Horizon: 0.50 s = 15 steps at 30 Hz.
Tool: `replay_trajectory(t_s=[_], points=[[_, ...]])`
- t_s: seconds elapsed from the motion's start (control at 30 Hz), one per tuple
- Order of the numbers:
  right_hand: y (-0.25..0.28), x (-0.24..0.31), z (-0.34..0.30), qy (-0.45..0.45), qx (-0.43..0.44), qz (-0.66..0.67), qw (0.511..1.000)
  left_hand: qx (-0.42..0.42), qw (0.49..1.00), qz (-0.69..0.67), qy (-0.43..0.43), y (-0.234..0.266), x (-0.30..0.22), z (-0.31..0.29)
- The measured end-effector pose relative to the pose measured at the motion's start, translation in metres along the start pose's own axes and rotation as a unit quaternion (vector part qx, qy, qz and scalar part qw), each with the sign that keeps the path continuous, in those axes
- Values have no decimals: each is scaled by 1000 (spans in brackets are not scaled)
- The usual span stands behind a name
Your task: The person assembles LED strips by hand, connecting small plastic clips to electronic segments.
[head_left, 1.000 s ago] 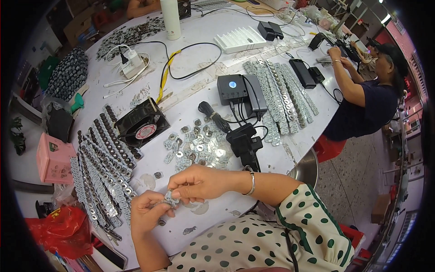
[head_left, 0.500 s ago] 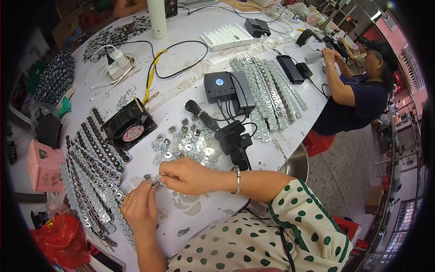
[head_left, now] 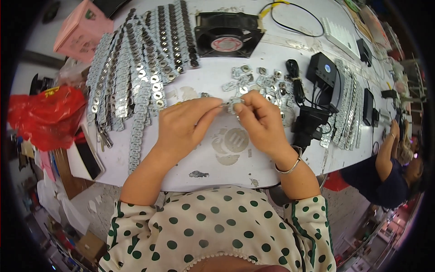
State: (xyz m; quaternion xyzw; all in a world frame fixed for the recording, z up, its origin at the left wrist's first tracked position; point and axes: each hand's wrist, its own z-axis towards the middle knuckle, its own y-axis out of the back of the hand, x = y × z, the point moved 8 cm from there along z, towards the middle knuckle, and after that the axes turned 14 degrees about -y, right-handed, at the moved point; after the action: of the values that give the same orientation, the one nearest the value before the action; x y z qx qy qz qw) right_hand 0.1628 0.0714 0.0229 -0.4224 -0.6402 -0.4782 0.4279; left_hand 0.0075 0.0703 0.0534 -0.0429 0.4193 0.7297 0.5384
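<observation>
Head view: silver metal piece (head_left: pixel 234 105) is pinched between thumb and forefinger of the right hand (head_left: pixel 263 121), held over the desk (head_left: pixel 206 157), back from its near edge. Left hand (head_left: pixel 185 124) has fingers closed to a narrow pinch, small grey bit (head_left: pixel 224 104) showing at the tips; can't tell if that's a separate part or an end of the same piece. Key relation: piece sits immediately right of the left fingertips, about level with them; contact or hairline gap, can't call it. Right hand is nearer, since it's the one holding. Long axis unreadable, fingers cover too much. Loose metal pieces (head_left: pixel 270 88) lie toward the desk's far side, just beyond the right hand; linked strips (head_left: pixel 120 93) fill the desk's left end.
</observation>
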Motion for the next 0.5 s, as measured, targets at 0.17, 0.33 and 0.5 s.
replay_trajectory(t_s=[0.17, 0.33, 0.5], points=[[-6, -22, 2, -128, 36, 189, 973, -48, 995, -73, 54, 4, 8, -2], [-13, -25, 0, -177, 82, 259, 946, -18, 998, -43, 29, 0, 5, -5], [-9, -28, 1, -176, 44, 265, 947, 26, 1000, -6, -1, -5, -4, -2]])
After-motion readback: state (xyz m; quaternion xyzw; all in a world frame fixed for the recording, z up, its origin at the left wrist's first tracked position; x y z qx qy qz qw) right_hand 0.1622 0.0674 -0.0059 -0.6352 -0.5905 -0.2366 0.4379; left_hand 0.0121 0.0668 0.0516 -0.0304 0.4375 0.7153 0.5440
